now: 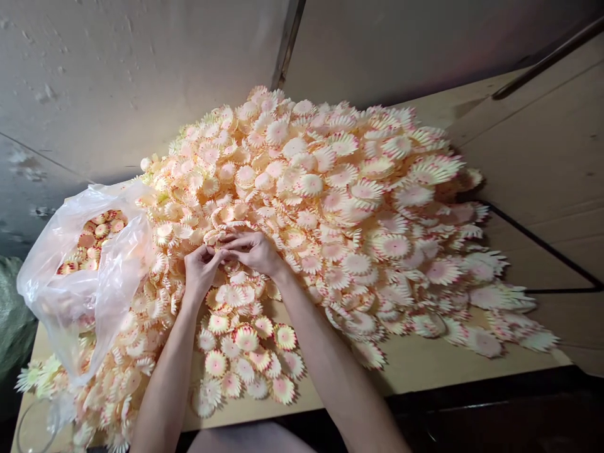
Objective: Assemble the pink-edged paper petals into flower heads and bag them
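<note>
Both hands meet in the middle of a big heap of flower pieces (330, 189), cream with pink centres, which covers most of the surface (533, 151). The left hand (201, 270) has its grip narrow, the fingertips pinched on a small flower piece (218, 254) at the near edge of the heap. The right hand (255, 248) touches the same spot from the other side, the fingers bent and close together on that piece; how much of it each hand holds, I cannot tell. Just below the hands, some flower pieces lie flat and face up near the front edge. At the left of the hands stands an open plastic bag (75, 296), thin and clear, with more pieces inside it. A dark cable (542, 242) runs over the surface at the right, apart from the heap.
</note>
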`<state>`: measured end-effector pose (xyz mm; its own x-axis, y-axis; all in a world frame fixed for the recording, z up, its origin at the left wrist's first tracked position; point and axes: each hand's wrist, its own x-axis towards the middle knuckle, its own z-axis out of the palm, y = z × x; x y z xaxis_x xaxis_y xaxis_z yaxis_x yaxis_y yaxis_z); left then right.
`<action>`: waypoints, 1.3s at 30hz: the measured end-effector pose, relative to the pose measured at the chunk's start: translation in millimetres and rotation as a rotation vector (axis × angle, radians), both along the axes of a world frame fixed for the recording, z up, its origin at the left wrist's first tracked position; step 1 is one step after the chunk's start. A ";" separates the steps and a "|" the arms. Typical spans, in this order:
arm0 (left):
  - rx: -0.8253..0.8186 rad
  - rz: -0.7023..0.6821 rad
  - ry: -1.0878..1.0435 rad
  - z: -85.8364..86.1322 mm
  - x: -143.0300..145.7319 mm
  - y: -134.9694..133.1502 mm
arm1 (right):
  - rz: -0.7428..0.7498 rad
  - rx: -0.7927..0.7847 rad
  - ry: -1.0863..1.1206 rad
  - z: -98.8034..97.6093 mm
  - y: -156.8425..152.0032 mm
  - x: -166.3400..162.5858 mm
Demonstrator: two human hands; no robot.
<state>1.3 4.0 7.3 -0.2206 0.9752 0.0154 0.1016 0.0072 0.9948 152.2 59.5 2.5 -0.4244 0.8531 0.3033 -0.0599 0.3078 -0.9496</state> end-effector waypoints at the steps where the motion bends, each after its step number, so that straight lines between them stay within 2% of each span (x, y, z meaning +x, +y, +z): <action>1: 0.001 -0.004 -0.005 -0.7 -0.3 0.2 | -0.007 0.010 0.002 -0.1 0.0 -0.4; 6: 0.002 -0.023 0.000 -1.7 -1.2 0.2 | -0.033 -0.018 0.022 0.1 -0.6 0.8; 13: 0.006 -0.051 0.078 5.2 1.3 -2.7 | 0.005 -0.297 0.145 2.6 -2.8 0.9; 20: -0.008 -0.163 0.042 14.2 1.7 -11.1 | -0.280 -0.409 0.390 -2.1 9.4 3.9; 27: 0.068 -0.094 -0.081 3.6 0.9 -3.0 | -0.263 -0.291 0.202 7.0 4.7 1.7; 34: 0.040 -0.110 -0.074 2.4 1.2 -2.3 | -0.281 -0.233 0.205 10.3 1.0 2.6; 39: 0.032 -0.052 -0.078 -0.2 0.9 -2.7 | -0.253 -0.095 0.187 15.5 -5.4 5.2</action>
